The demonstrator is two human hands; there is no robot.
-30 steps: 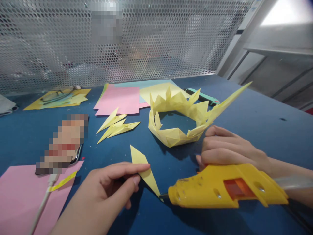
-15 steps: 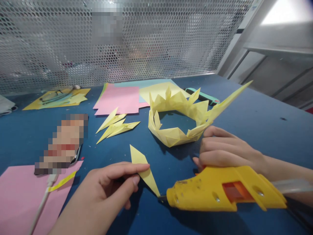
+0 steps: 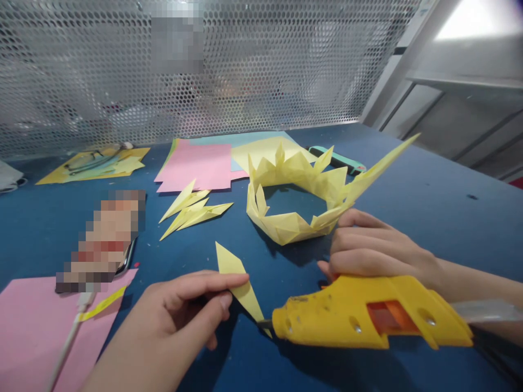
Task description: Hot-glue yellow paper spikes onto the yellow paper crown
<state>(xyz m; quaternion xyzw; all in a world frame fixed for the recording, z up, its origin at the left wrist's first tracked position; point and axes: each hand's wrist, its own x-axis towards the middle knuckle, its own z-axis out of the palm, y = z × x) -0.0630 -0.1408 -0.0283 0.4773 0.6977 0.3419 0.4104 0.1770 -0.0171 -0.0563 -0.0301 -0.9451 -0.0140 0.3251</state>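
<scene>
My left hand (image 3: 183, 307) pinches a folded yellow paper spike (image 3: 239, 283) between thumb and forefinger, just above the blue table. My right hand (image 3: 376, 250) is wrapped round the grip of a yellow glue gun (image 3: 368, 318). The gun's metal nozzle (image 3: 265, 323) touches the lower tip of the spike. Behind my right hand stands a ring of joined yellow paper spikes (image 3: 294, 198), with one long spike sticking out to the right.
Three loose yellow spikes (image 3: 194, 209) lie left of the ring. Pink, yellow and blue sheets (image 3: 204, 166) lie at the back, with a teal tool (image 3: 339, 160). A pink sheet (image 3: 24, 326) and white cable (image 3: 69, 337) are at front left. A perforated metal screen (image 3: 245, 65) stands behind.
The glue gun has slid left, and its nozzle has reached the lower tip of the spike in my left hand. My left hand has barely moved.
</scene>
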